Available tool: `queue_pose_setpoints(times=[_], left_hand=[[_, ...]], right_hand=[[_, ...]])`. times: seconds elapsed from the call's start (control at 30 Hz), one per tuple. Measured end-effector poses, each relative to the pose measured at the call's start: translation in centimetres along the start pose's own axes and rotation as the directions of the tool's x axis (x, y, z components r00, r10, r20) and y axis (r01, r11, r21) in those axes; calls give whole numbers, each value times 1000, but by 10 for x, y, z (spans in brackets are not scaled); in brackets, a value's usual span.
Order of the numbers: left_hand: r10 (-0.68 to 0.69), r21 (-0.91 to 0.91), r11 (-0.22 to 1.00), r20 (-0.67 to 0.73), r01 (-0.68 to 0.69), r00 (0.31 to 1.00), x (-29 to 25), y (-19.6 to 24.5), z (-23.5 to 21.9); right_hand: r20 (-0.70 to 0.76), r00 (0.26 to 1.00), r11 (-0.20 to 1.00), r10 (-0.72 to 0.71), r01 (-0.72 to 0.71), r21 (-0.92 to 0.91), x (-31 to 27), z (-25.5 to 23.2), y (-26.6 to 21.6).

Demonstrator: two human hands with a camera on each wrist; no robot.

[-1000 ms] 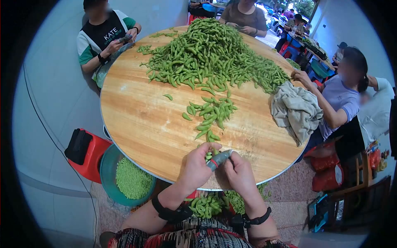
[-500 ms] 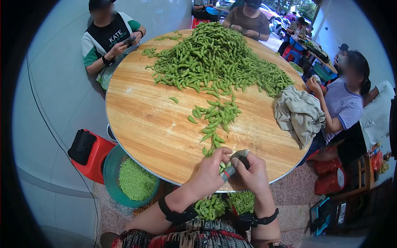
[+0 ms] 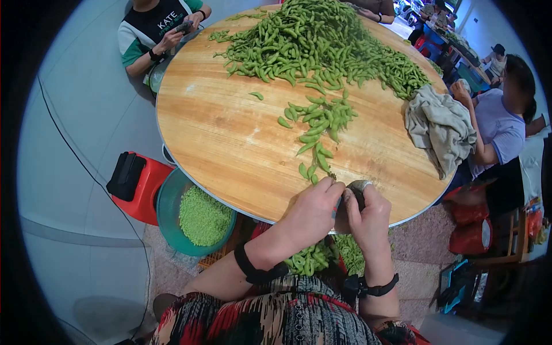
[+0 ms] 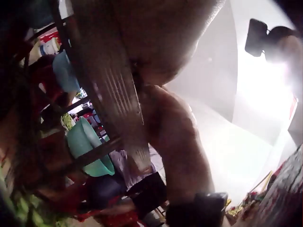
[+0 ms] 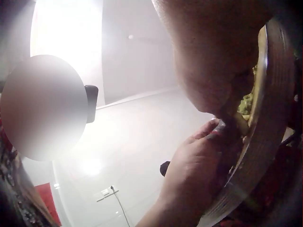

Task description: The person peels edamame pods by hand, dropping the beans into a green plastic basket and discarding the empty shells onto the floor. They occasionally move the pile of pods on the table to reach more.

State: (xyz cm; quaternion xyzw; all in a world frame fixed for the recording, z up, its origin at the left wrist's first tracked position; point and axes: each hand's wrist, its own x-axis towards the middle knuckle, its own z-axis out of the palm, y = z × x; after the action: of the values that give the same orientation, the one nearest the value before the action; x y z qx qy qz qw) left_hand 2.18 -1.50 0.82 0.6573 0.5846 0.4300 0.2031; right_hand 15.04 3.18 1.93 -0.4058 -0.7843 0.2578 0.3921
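Observation:
In the head view my left hand (image 3: 310, 210) and right hand (image 3: 369, 218) meet over the near table edge, fingertips together. The left fingers are curled over green soybean pods, now hidden behind the hand. A dark grey cover (image 3: 357, 187) sits on a finger of the right hand, whose thumb comes up against the left fingertips. I cannot tell what the right fingers hold. Just beyond lie a few loose soybean pods (image 3: 315, 171), then a small scatter (image 3: 325, 119). The right wrist view shows the left hand (image 5: 196, 163) close against the right one (image 5: 213, 61).
A large soybean pod pile (image 3: 299, 43) covers the far part of the round wooden table (image 3: 218, 138). A crumpled cloth (image 3: 440, 126) lies at right. Below left, a green basin (image 3: 167, 221) holds shelled beans beside a red stool (image 3: 149, 190). Other people sit around the table.
My hands turned and drew closer together; the pods visible in the left hand half a second ago are now hidden. The head view tilted downward, so the table appears higher.

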Motion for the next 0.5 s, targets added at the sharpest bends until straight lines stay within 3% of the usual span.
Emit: queue_pose_setpoints(times=[0.1,0.17,0.2,0.23,0.27,0.3,0.33,0.37,0.4,0.43,0.47,0.5], left_hand=[[1,17,1000,-4,-1,1000,5,-5,-3],[-152,-227,957,136,180,979,9,-11,-9],[-155,-228,956,136,183,979,9,-14,-11],[-264,-649,679,221,344,939,7,-18,-12],[-311,-884,212,344,417,886,7,-21,-14],[-363,-922,162,276,352,890,7,-24,-17],[-366,-923,159,276,352,889,7,-27,-20],[-342,-964,99,200,247,918,9,-30,-23],[-322,-989,35,122,141,939,9,-32,-24],[-339,-990,75,89,121,937,10,-32,-21],[-339,-990,73,91,122,936,10,-30,-21],[-358,-993,58,73,100,931,11,-28,-21]], right_hand=[[11,1000,999,-23,24,-31,1,2,3],[4,998,980,58,-58,188,3,3,6],[7,998,980,60,-60,187,6,0,5],[115,964,822,238,-263,505,10,-6,2],[273,892,527,359,-435,730,13,-12,4],[364,908,484,207,-419,769,15,-23,15],[368,906,483,208,-423,766,23,-33,16],[612,789,611,54,-511,605,36,-45,13],[812,581,739,-56,-523,425,48,-50,11],[575,811,935,-110,-112,337,57,-25,10],[503,864,975,3,-114,191,67,-16,3],[423,906,998,-20,-9,67,74,-3,10]])
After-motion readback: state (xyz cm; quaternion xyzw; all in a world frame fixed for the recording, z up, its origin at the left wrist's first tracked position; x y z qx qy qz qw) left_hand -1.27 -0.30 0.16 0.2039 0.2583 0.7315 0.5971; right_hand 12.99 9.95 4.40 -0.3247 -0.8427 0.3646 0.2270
